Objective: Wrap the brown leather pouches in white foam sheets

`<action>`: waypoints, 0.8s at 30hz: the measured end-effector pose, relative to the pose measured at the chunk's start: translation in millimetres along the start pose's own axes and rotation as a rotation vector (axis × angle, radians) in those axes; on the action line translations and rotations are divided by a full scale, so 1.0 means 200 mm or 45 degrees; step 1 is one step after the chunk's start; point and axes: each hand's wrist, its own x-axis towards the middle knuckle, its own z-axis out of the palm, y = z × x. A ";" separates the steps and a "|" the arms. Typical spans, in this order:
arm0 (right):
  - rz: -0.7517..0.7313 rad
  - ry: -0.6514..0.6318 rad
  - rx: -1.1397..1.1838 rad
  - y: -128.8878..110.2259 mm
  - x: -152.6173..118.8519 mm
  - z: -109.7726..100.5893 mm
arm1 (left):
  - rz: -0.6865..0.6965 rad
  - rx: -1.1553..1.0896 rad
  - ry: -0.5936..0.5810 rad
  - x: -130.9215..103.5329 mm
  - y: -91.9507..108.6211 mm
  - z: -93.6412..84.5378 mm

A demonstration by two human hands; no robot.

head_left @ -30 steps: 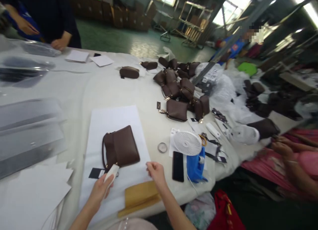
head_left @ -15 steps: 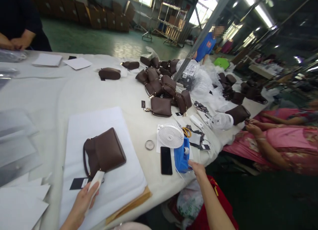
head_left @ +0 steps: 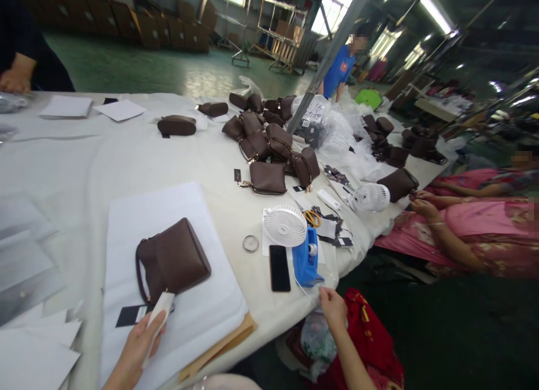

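My left hand (head_left: 141,345) is closed around a white, flat, stick-like tool (head_left: 159,314), whose upper end lies by the lower edge of a brown handbag (head_left: 179,258). The bag rests on its side on a white sheet (head_left: 126,221), its strap to the left. A black hang tag (head_left: 130,316) lies just below it. On the right, my right hand (head_left: 334,308) is beside the front end of a blue tape dispenser (head_left: 304,266). Its thumb and fingertips are pinched together; whatever they hold is too small to make out.
A white fan (head_left: 285,225), a black phone (head_left: 279,268) and a clear ring (head_left: 250,243) lie near the dispenser. Brown bags (head_left: 267,177) are heaped farther back. Paper sheets (head_left: 36,351) lie at left. Another person's hands (head_left: 423,205) work at right; a metal post (head_left: 320,78) rises behind.
My right hand has drawn back from touching the dispenser's front end, and its fingers are now pinched. The left hand keeps its hold on the white tool. The view has shifted slightly.
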 end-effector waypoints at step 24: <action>-0.576 -1.514 0.629 -1.21 -0.97 0.73 | 0.374 0.083 0.016 -0.06 0.10 0.22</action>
